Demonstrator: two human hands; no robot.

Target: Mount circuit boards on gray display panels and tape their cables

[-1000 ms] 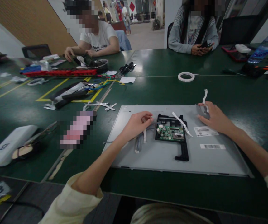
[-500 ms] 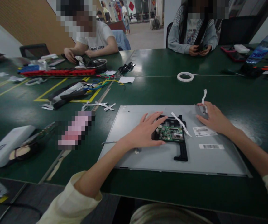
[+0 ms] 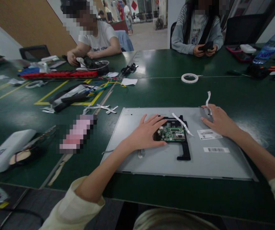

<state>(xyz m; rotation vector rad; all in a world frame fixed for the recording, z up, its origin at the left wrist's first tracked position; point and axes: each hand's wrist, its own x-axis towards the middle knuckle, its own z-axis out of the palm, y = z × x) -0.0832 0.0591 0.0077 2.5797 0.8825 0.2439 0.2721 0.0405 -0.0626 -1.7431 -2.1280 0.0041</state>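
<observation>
Only the head view to go on here. My left hand (image 3: 145, 132) is open with the fingers spread and the palm down, reaching over the left side of the black bracket (image 3: 187, 150). Looks like it's just on the bracket rather than wrapped around it, but the contact is partly hidden under the fingers. The green circuit board (image 3: 172, 134) sits in that bracket, around the middle of the gray metal panel (image 3: 152, 164), and one white strip (image 3: 182, 124) lies slantwise across the bracket's far right corner.

My right hand (image 3: 220, 120) is at the panel's far right corner, half open, thumb well apart from the fingers. Another strip, the upright one (image 3: 208, 98), sticks up at its fingertips; can't tell if it's pinched or just stuck on. Two labels (image 3: 209, 134) are on the panel near that hand.

The panel lies by the near edge of the green table (image 3: 176, 191), with a tape roll (image 3: 189, 78) well beyond its far edge.
</observation>
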